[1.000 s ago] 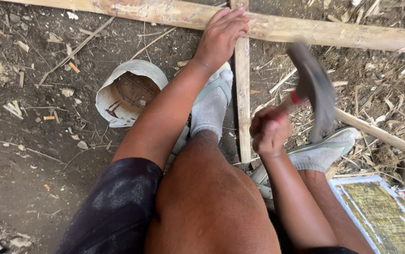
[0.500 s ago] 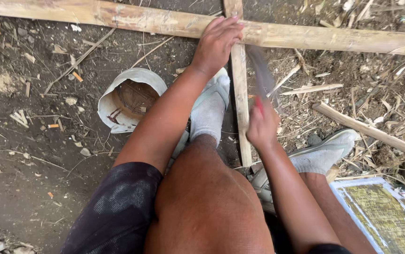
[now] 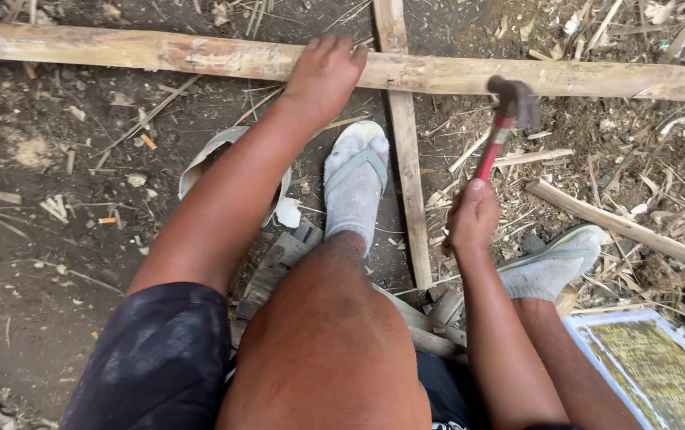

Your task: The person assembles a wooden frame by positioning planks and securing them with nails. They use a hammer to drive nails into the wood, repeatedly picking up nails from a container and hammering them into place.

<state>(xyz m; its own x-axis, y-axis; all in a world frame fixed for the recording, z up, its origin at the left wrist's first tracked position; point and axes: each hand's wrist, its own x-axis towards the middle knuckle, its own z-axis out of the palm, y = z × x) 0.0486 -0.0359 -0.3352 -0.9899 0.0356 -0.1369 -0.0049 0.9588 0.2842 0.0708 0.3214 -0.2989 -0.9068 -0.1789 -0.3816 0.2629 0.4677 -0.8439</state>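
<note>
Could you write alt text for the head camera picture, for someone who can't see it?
A right hand raises a red-handled hammer over crossed wooden slats on dirt, while the left hand presses the long slat down.

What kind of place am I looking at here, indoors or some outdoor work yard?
Most likely an outdoor, dirt-floored woodworking spot. Bare soil strewn with splinters and wood scraps, crossed bamboo-like poles lying on the ground, and the right hand holding a red-handled hammer.
</note>
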